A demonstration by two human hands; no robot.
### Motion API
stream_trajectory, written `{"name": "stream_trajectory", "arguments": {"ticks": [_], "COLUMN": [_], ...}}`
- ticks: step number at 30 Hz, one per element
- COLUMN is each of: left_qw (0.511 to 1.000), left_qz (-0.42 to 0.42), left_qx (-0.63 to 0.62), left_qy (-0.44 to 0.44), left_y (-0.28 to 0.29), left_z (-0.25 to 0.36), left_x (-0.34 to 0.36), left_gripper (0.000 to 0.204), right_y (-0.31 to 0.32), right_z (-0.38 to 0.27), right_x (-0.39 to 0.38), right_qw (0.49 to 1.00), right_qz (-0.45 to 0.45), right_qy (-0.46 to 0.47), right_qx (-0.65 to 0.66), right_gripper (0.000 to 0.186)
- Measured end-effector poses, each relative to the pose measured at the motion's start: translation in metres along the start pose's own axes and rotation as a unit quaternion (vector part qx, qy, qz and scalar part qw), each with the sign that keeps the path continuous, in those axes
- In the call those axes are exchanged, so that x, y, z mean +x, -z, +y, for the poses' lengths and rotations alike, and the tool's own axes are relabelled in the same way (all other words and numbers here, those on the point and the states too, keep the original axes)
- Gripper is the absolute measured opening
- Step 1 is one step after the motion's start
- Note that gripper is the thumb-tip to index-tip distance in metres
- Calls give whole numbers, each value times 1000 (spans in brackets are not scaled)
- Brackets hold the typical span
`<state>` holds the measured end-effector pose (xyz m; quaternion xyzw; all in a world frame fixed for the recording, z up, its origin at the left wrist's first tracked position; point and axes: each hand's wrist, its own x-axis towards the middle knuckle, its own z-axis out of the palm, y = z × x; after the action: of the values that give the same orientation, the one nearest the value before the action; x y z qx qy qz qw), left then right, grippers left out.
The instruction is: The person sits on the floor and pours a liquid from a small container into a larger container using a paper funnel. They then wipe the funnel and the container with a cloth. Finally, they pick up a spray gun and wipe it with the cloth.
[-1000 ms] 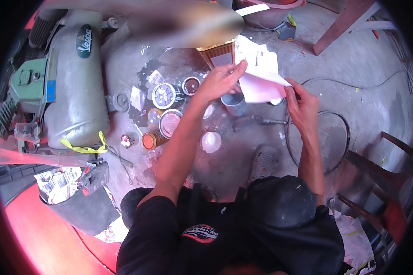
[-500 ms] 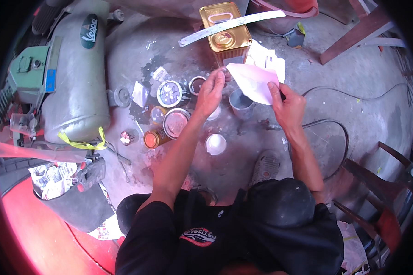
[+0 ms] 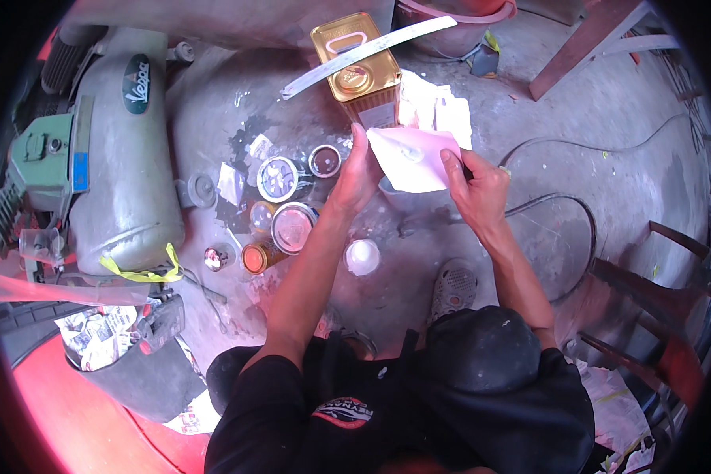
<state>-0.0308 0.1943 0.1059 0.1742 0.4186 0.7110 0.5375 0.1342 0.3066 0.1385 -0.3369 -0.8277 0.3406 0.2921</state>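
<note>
A pinkish-white paper piece, which looks like a paper paint strainer with a greyish patch near its left end, is held up in front of me. My right hand pinches its right edge between thumb and fingers. My left hand is raised at its left edge, fingers stretched upward; whether it touches the paper I cannot tell. Below the paper stands a grey cup, mostly covered by it. Nearer to me is a white cup. Left of my left forearm are several paint cans, among them a round can with a pinkish top.
A gold rectangular tin with a long pale strip across it stands ahead, white papers beside it. A grey tank lies left, above a dark bin of newspaper. A black hose curves at right.
The paper has moved slightly down and left in the picture and turned, showing its greyish patch. The left hand has shifted down a little, its thumb now upright. The whole view has shifted too.
</note>
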Motion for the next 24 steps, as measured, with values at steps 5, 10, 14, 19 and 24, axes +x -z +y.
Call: {"name": "stream_trajectory", "arguments": {"ticks": [5, 10, 14, 19, 24], "left_qw": [999, 997, 981, 944, 931], "left_qz": [0, 5, 59, 139, 156], "left_qx": [49, 72, 184, 295, 324], "left_qy": [-1, 16, -1, -47, -64], "left_y": [2, 8, 7, 12, -1], "left_z": [-5, -6, -9, -26, -34], "left_x": [4, 12, 21, 35, 40], "left_gripper": [78, 80, 62, 35, 32], "right_y": [1, -1, 16, 41, 42], "right_z": [8, 30, 46, 84, 89], "right_x": [-5, -10, -6, -4, -7], "right_qw": [998, 983, 950, 915, 907], "right_qz": [15, 44, 67, 107, 103], "right_qy": [-38, -114, -207, -269, -270], "right_qx": [47, 134, 222, 281, 307], "right_gripper": [20, 24, 30, 32, 25]}}
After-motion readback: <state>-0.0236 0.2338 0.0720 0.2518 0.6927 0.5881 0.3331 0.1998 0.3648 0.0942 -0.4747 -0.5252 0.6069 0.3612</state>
